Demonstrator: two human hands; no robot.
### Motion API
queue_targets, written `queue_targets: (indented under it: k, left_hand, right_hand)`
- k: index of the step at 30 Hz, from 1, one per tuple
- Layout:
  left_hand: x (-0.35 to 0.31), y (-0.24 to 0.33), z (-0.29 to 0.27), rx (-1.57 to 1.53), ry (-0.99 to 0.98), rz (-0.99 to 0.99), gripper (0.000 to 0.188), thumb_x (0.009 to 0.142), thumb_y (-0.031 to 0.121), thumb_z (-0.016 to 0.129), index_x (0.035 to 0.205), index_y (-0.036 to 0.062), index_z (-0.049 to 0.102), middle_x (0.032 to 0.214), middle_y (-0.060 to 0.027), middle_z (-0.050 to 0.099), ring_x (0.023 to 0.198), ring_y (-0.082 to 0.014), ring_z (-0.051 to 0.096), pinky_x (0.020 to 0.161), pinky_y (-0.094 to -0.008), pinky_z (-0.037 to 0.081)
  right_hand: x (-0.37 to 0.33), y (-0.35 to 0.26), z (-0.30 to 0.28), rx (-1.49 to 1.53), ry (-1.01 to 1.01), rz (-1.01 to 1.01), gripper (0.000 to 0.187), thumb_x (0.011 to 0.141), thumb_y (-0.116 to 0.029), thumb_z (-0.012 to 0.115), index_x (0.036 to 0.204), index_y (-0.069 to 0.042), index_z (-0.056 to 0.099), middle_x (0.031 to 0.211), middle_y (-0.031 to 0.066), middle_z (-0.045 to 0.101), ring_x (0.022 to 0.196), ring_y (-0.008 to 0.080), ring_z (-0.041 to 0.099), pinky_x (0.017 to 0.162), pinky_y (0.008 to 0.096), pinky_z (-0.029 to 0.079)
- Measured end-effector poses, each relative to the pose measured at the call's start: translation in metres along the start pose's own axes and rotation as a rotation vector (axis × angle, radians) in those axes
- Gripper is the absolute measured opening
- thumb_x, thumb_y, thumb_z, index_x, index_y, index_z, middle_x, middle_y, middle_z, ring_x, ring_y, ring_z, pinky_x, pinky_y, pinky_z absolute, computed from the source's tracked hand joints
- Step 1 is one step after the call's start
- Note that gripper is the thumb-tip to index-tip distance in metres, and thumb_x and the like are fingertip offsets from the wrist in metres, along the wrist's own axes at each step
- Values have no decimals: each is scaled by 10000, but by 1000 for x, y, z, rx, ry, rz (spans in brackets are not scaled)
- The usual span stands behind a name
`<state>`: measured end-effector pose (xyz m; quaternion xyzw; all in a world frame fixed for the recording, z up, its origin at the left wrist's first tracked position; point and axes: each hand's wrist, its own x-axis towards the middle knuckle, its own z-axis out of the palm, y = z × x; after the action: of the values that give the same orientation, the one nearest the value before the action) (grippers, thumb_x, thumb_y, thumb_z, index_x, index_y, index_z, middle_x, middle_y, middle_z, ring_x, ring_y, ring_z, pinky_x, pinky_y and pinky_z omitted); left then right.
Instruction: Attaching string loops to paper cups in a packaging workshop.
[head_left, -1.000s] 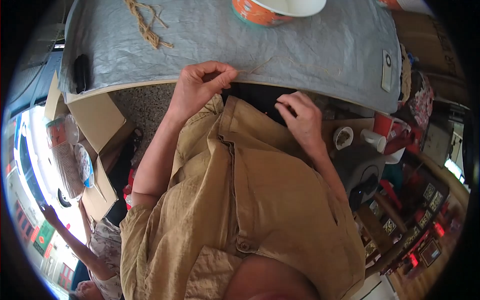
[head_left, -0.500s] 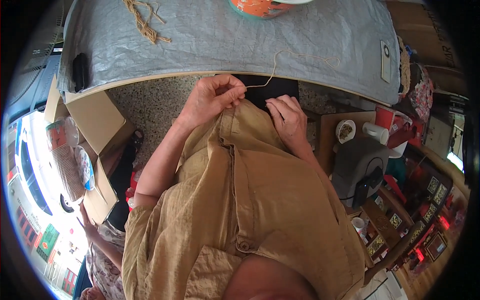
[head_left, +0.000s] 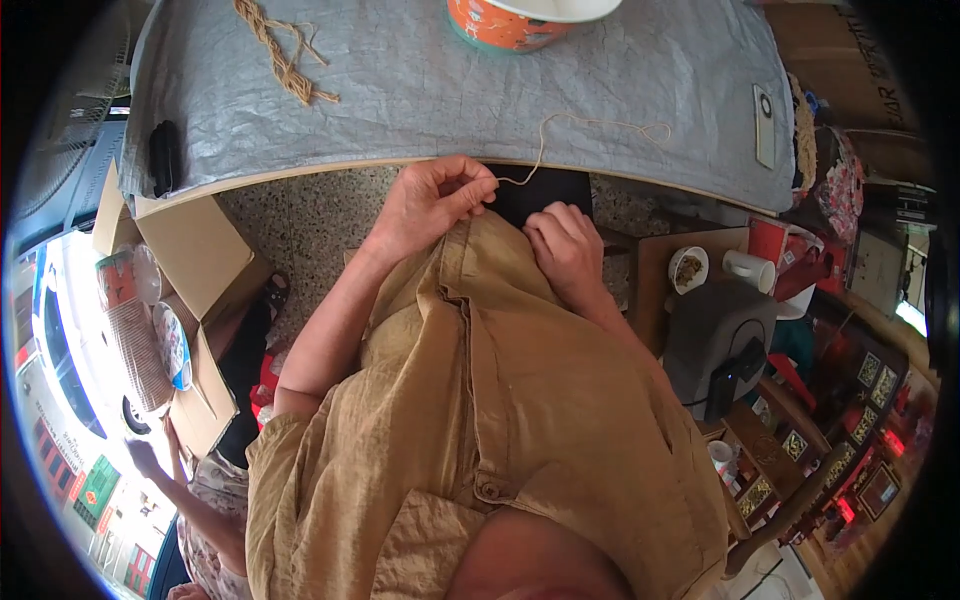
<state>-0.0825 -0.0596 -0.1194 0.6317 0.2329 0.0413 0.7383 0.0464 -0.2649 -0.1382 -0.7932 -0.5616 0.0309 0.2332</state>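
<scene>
A thin tan string (head_left: 541, 150) runs from my left hand (head_left: 425, 208) up over the table edge and lies in a loose curve on the grey table cover (head_left: 400, 110). My left thumb and fingertips are pinched together on the string's near end, just below the edge. My right hand (head_left: 567, 252) rests low on my lap against the mustard-coloured shirt (head_left: 480, 330), its fingers curled inward. Whatever may lie under those fingers is hidden. The string passes between the two hands without visibly touching the right one.
On the table are a bundle of tan cord (head_left: 285, 65), an orange paper tub (head_left: 505, 25), a black case (head_left: 162, 158) and a pale flat device (head_left: 764, 125). An open cardboard box (head_left: 190, 245) stands at left, near another person's arm (head_left: 205, 515). A white mug (head_left: 748, 270) is at right.
My right hand's fingers have curled in more, and the hand has shifted slightly left. The string sags lower near the left hand, which still pinches it. The other person's arm has moved.
</scene>
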Motion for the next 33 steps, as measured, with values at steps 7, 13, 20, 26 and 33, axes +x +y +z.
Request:
queue_targets:
  k: [7,13,20,26,33]
  left_hand:
    - [-9,11,-1,116,22,88,153,999,161,693,1019,12,720,820,29,669,713,-32,588,611,-217,482]
    - [-12,40,18,338,40,336,87,913,84,765,958,11,749,836,-32,693,729,-88,623,634,-266,495]
    - [-16,62,6,479,147,456,82,865,35,780,943,35,757,850,-62,670,711,-170,642,646,-288,515]
    - [-14,59,-10,369,201,340,83,869,50,775,941,16,750,844,-66,670,730,-165,671,633,-302,527]
    - [-10,47,-19,-206,50,29,375,1087,327,518,1064,6,711,901,-26,671,762,-90,648,652,-239,528]
  right_hand:
    - [-22,52,-63,-122,40,662,125,895,-112,742,915,-7,680,827,147,675,697,330,649,647,412,513]
    - [47,-23,-77,506,70,133,328,951,-41,608,1278,-24,622,1269,189,632,1169,316,623,1026,383,460]
    - [83,-33,-57,762,-197,224,236,1061,-183,549,1053,34,641,818,121,661,721,159,619,661,308,491]
    - [88,-36,-53,925,-148,251,70,979,-49,671,972,21,673,789,-14,627,673,17,489,565,217,399]
    - [98,-40,-47,880,31,155,50,963,-14,689,931,24,692,780,-57,564,667,5,427,565,191,331]
